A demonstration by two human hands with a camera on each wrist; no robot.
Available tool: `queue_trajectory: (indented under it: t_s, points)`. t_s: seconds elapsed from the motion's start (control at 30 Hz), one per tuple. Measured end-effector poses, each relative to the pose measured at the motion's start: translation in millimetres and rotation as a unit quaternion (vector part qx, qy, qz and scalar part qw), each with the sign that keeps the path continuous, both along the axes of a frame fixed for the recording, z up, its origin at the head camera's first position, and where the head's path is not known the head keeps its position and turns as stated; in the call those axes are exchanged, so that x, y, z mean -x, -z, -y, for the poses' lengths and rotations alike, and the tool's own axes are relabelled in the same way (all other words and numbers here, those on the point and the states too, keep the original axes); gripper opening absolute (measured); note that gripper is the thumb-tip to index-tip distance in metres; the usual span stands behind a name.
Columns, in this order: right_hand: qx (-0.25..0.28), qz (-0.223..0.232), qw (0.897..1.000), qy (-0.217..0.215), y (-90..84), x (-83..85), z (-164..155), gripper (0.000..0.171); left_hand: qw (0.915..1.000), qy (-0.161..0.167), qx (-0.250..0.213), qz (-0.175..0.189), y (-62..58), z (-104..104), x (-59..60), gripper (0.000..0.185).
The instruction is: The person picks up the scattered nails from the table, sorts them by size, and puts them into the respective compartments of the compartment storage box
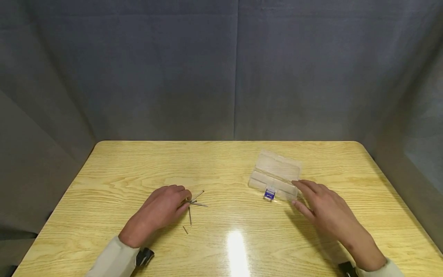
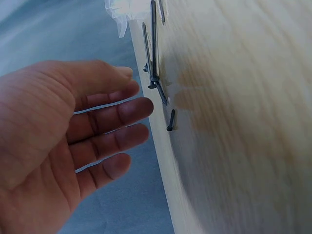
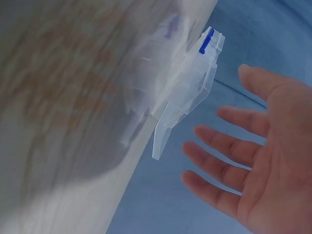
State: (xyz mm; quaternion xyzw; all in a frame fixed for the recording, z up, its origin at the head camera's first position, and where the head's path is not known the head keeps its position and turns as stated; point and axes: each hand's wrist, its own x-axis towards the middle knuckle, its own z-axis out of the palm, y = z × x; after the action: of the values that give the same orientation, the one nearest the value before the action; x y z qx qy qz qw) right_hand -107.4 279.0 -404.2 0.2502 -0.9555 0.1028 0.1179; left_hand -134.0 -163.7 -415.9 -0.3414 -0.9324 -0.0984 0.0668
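Observation:
Several metal nails lie in a loose cluster on the table, among them a long nail (image 1: 200,204) and another pointing toward the front (image 1: 190,216). A short nail (image 2: 171,119) lies a little apart from them. My left hand (image 1: 162,207) hovers right beside the cluster; its fingers (image 2: 134,110) are loosely bent, with nothing between them in the left wrist view. Farther right stands a clear plastic box (image 1: 271,184) with its lid folded back and a blue latch (image 1: 269,194) in front. My right hand (image 1: 322,207) is beside the box's right end, fingers (image 3: 224,148) spread and holding nothing.
The wooden table (image 1: 138,161) has a rounded far edge, and a grey curtain (image 1: 166,77) hangs behind it and at both sides. A bright light reflection (image 1: 237,250) shows on the tabletop near the front middle.

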Motion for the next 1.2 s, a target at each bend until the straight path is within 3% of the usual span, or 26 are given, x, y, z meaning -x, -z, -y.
queue_trajectory:
  t_s: [0.4,0.77,1.2]
  points:
    - [0.009,0.029,0.999,0.012,2.6,5.9,3,0.05,0.9991,0.006,0.007,0.041,0.0,-3,4.0,0.009]
    - [0.011,0.038,0.999,0.02,3.2,7.3,2,0.051,0.9992,-0.002,0.018,0.035,3.2,-7,8.2,0.013]
    - [0.026,0.09,0.994,0.062,1.6,12.2,-1,0.066,0.9991,-0.018,0.012,0.038,4.7,-9,11.0,0.02]
